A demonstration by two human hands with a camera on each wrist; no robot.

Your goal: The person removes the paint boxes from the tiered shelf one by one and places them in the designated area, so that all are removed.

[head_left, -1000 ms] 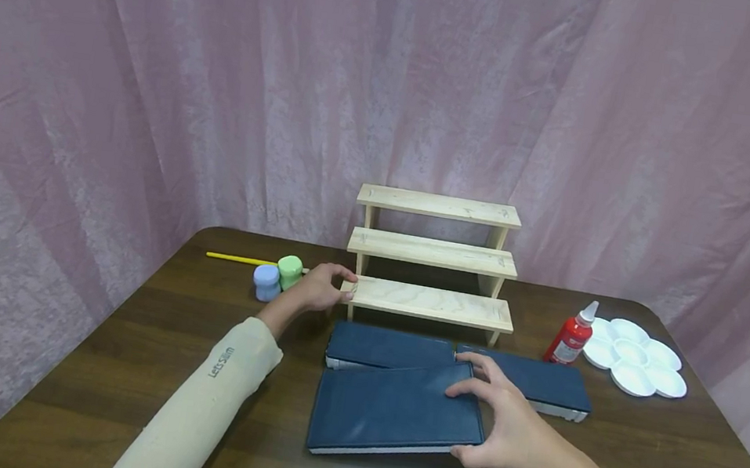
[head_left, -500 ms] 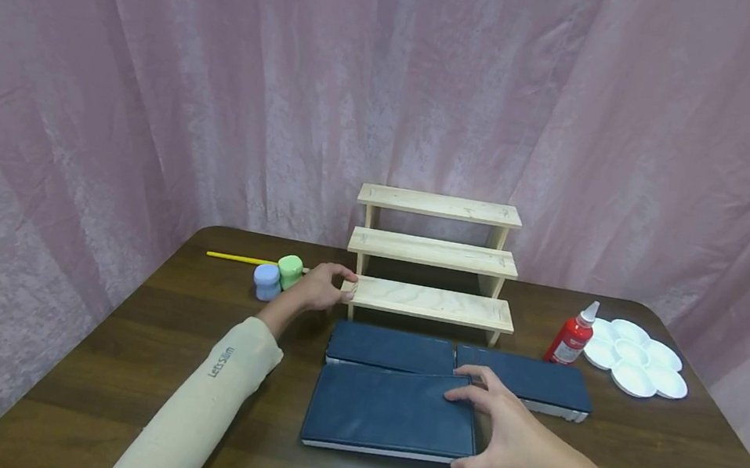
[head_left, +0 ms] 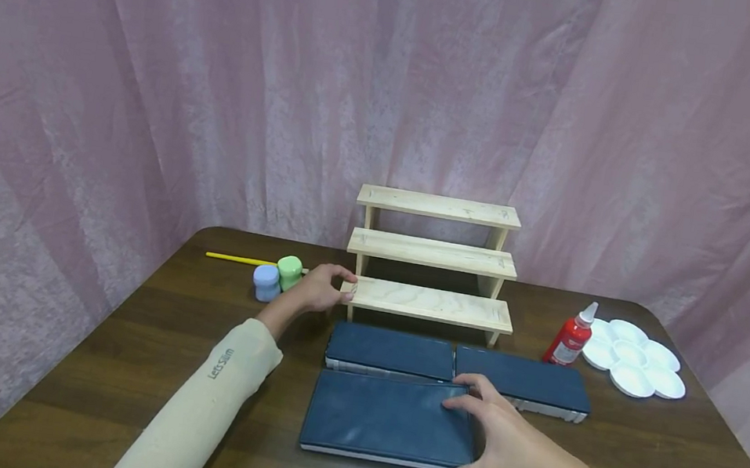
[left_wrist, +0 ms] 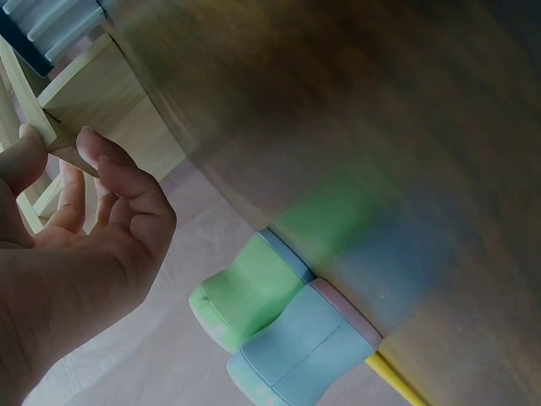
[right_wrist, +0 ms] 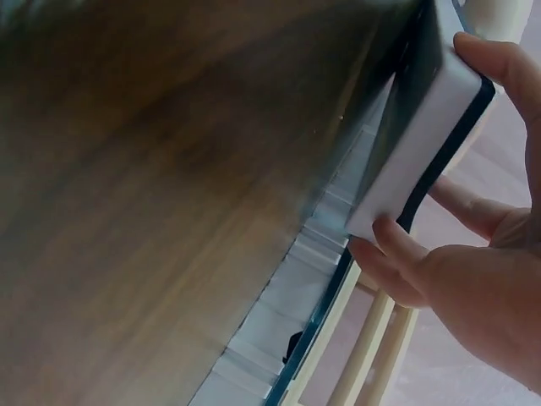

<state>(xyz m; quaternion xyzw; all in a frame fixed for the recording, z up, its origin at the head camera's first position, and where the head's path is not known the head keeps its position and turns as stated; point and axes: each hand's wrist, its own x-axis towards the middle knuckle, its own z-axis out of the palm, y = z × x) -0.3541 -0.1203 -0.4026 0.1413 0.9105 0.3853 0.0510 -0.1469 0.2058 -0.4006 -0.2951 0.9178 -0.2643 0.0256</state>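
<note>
With our right hand (head_left: 504,441) gripping the near blue box's (head_left: 385,427) end flat on the table and our left hand (head_left: 321,288) pinching the wooden shelf (head_left: 430,303), we judge lifting the box comes next.

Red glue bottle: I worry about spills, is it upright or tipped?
Upright. The red glue bottle stands on the table, white nozzle up, beside the palette.

there are three dark blue blocks (head_left: 388,428), one wooden shelf (head_left: 427,303) with three steps, two small paint pots (head_left: 277,276), one yellow brush (head_left: 240,259), one red glue bottle (head_left: 571,338), one white paint tray (head_left: 636,358) and two hands (head_left: 507,441).
</note>
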